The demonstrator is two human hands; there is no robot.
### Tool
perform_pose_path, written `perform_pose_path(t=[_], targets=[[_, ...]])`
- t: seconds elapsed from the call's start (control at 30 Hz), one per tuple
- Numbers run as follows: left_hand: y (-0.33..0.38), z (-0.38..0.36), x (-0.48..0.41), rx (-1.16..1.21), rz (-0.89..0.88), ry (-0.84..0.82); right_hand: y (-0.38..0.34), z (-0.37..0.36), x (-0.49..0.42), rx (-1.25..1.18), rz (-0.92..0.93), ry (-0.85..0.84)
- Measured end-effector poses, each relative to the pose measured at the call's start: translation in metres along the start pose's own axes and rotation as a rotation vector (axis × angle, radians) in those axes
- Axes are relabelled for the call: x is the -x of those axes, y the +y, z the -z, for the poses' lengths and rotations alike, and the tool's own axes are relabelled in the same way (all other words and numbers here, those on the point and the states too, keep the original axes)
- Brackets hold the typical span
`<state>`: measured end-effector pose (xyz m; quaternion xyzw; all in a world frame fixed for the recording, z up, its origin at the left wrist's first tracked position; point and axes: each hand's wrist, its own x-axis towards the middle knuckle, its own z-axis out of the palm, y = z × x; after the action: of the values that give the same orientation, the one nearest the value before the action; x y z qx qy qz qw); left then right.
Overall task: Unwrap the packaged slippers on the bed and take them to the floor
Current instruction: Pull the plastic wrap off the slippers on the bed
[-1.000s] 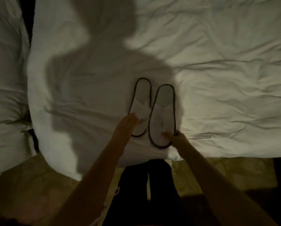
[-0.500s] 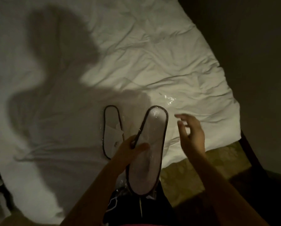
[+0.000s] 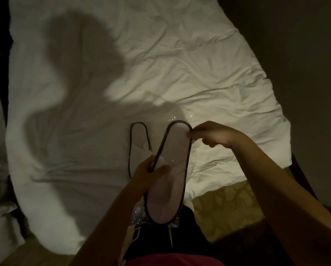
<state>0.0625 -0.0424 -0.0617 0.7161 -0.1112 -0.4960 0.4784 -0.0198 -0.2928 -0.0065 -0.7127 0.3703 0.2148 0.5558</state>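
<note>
White and dark-trimmed, the lifted slipper (image 3: pixel 170 179) was held above the near edge of the bed (image 3: pixel 180 64), its sole turned up toward the camera and clear plastic wrap (image 3: pixel 173 224) still glinting around its near end. The left hand (image 3: pixel 151 169) gripped it at the middle of its left rim, thumb pressed across the sole and fingers curled under. The right hand (image 3: pixel 216 134) had its fingertips closed in a pinch at the far end of that slipper, on the rim or the film there — which of the two could not be told in the dim light.

The second slipper (image 3: pixel 138 148) lay flat on the crumpled white duvet, just left of the raised one and partly behind the left hand, near the bed's near edge. A patch of shiny film (image 3: pixel 189 117) lay on the duvet just beyond the raised slipper's far tip. Patterned carpet (image 3: pixel 218 208) showed below the bed's near-right corner.
</note>
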Motion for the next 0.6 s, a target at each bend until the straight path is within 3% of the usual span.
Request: perform_pose_path(t=[0.3, 0.47, 0.53, 0.6], targets=[[-0.011, 0.010, 0.006, 0.089, 0.014, -0.038, -0.010, -0.019, -0.018, -0.212, -0.008, -0.094], [-0.016, 0.014, 0.008, 0.151, 0.039, -0.058, -0.024, -0.015, -0.018, -0.119, 0.022, 0.054], [-0.017, 0.013, 0.008, 0.199, 0.050, -0.071, -0.032, -0.012, -0.020, -0.163, 0.044, 0.186], [-0.014, 0.015, 0.005, 0.231, 0.046, -0.052, -0.036, -0.012, -0.021, -0.254, 0.049, 0.170]])
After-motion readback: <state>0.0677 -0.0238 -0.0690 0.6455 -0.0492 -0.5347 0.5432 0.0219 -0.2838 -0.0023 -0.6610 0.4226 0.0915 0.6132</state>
